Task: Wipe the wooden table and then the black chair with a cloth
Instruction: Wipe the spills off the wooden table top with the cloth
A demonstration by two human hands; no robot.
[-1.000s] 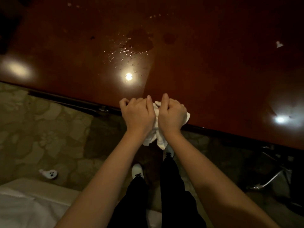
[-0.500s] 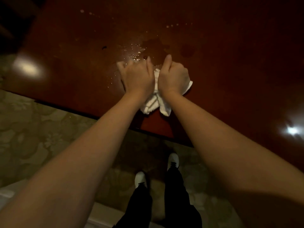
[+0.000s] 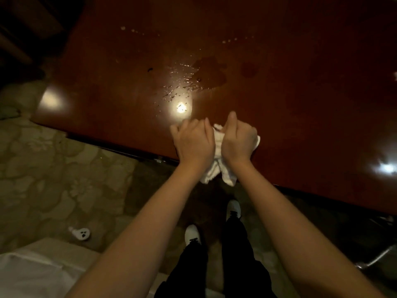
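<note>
The dark red wooden table [image 3: 290, 104] fills the upper view. A white cloth [image 3: 217, 168] lies bunched at its near edge, and part of it hangs over the edge. My left hand [image 3: 193, 143] and my right hand [image 3: 238, 140] sit side by side on the cloth, fingers curled round it, pressing it on the wood. A wet spill with droplets [image 3: 193, 80] glistens on the table beyond my hands. At the lower right, a black chair's metal leg [image 3: 373, 257] shows; the rest of the chair is hidden in the dark.
Patterned carpet [image 3: 53, 179] covers the floor on the left. A small white object [image 3: 80, 233] lies on it. A white surface [image 3: 32, 272] fills the bottom left corner. My legs and white shoes [image 3: 192, 235] stand close to the table edge.
Both hands pushed the cloth out to the spill half a second ago, then drew it back to the table's near edge, where part of it hangs over again.
</note>
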